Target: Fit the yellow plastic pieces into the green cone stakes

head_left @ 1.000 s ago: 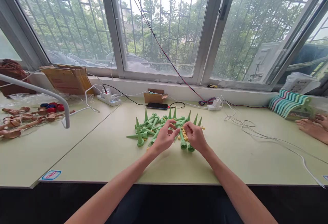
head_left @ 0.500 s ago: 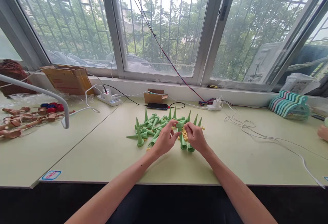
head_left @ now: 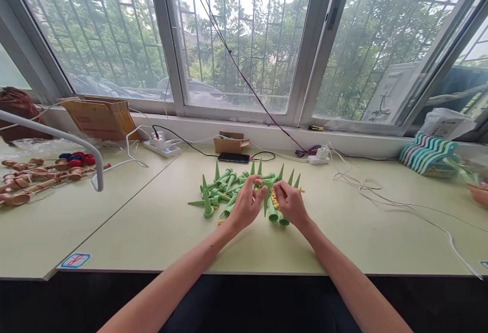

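My left hand (head_left: 245,205) grips a green plastic spike (head_left: 266,202) between thumb and fingers, its wide end up and its point downward. Close beside it on the right, my right hand (head_left: 292,204) is closed in a pinch near the spike's wide end; whatever its fingertips hold is hidden. Small yellow pieces (head_left: 275,201) lie on the table between and behind my hands. More green spikes are heaped around them, some lying, others standing point up like the upright spike (head_left: 208,206) left of my left hand.
Behind the heap are a phone (head_left: 234,158) and a small cardboard box (head_left: 231,143). Wooden toys (head_left: 38,180) lie at left under a white metal bar (head_left: 76,139). White cables (head_left: 375,195) and teal hangers (head_left: 429,156) are at right, with another person's hand (head_left: 479,193) at the edge.
The spike in my left hand has turned, and its point now shows below the fingers. My hands have barely moved. At right, the other person's hand has come further in with something see-through.
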Demonstrator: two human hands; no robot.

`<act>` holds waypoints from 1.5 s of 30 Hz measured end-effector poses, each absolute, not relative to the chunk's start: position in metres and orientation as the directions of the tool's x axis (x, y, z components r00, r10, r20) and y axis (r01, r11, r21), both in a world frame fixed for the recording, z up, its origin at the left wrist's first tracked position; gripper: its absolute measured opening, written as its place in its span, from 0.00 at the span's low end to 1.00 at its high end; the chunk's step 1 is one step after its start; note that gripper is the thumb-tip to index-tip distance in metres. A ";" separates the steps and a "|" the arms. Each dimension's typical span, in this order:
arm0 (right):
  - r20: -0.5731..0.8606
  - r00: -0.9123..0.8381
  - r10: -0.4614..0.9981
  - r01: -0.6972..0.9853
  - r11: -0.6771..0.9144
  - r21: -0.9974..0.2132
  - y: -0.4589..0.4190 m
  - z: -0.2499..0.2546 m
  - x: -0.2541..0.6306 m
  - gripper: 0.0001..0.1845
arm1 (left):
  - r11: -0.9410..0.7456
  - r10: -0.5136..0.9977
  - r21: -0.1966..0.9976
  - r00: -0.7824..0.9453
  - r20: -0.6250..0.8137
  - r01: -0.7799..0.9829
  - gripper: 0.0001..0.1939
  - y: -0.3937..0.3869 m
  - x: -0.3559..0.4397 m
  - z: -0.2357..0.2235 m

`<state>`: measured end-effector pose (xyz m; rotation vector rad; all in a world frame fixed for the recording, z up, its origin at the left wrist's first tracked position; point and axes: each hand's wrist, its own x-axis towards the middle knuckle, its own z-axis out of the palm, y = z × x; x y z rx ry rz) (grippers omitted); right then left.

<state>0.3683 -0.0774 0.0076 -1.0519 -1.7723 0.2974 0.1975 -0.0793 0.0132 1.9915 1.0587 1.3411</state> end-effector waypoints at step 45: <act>0.667 -0.188 0.721 0.373 0.681 -0.630 -0.083 0.013 0.366 0.12 | 0.038 0.915 0.986 0.401 0.031 -0.162 0.23 -0.077 0.196 0.025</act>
